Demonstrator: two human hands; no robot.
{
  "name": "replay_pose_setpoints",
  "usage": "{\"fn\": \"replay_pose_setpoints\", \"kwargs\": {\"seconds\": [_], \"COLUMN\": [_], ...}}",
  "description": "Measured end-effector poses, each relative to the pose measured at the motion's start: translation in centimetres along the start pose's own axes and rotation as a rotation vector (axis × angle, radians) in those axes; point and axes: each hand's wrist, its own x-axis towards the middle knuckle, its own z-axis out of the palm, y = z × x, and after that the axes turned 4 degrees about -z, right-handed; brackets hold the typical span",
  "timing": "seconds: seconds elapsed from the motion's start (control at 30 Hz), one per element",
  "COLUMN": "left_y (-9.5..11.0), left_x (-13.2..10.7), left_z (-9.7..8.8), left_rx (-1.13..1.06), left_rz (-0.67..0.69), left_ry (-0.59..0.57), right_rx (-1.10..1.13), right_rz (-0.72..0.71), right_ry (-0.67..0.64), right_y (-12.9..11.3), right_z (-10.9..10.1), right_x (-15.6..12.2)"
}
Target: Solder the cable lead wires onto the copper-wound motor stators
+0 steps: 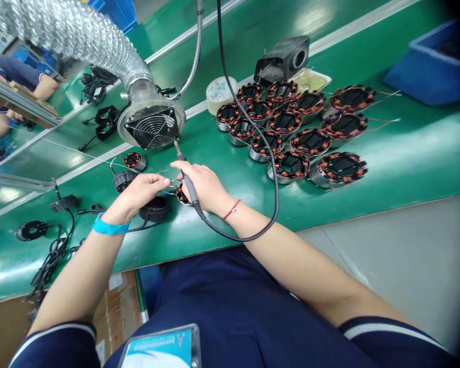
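Note:
My right hand [205,185] is wrapped round a soldering iron [190,188], whose tip points up and away toward the fan. Just below that hand a copper-wound motor stator [183,194] lies partly hidden, with thin leads at its left. My left hand [147,189] is closed in a pinch at those leads, on a thin wire [171,184]. Under the left hand sits a round black housing [154,209] with a cable. Another black housing [124,180] and a smaller stator [135,161] stand behind the left wrist.
Several stators [284,123] stand grouped at the right, near a tape roll [221,95] and a soldering iron stand [281,60]. A fume fan [155,129] on a foil duct [80,43] faces me. The iron's black cord [275,204] loops over my right forearm. Cables [53,258] lie left.

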Motion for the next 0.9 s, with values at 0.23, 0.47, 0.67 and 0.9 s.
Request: {"fn": "replay_pose_setpoints", "kwargs": {"seconds": [0.23, 0.47, 0.67, 0.9], "left_y": [0.7, 0.7, -0.2, -0.5], "left_x": [0.1, 0.3, -0.2, 0.4], "left_z": [0.4, -0.1, -0.6, 0.2], "left_rx": [-0.112, -0.093, -0.173, -0.224], "left_rz": [-0.131, -0.149, -0.141, -0.174], "left_ry": [0.029, -0.135, -0.111, -0.121], "right_rx": [0.010, 0.091, 0.119, 0.162], "right_rz": [0.086, 0.134, 0.079, 0.014], "right_ry": [-0.060, -0.049, 0.065, 0.187], "right_y": [-1.0, -1.4, -1.2, -0.5], "right_z": [-1.0, -1.4, -0.4, 0.6], "right_x": [-0.2, -0.5, -1.0, -1.1]}}
